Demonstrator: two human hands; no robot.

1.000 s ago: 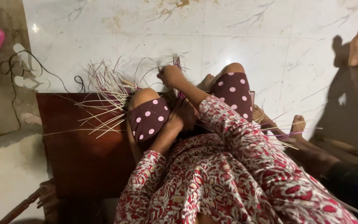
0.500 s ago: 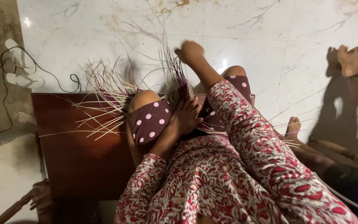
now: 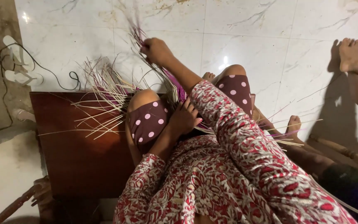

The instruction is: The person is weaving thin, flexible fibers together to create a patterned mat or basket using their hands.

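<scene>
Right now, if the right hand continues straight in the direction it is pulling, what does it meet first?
Probably nothing: the right hand pulls strands up and away over the bare marble floor, though depth is unclear.

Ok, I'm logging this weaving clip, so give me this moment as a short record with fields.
right hand: raised over the floor, grip shut on purple strands
left hand: pressing the woven piece between the knees
loose straws: fanned out over the dark wooden board
floor: pale marble tiles
nearby: another person's foot at right
</scene>
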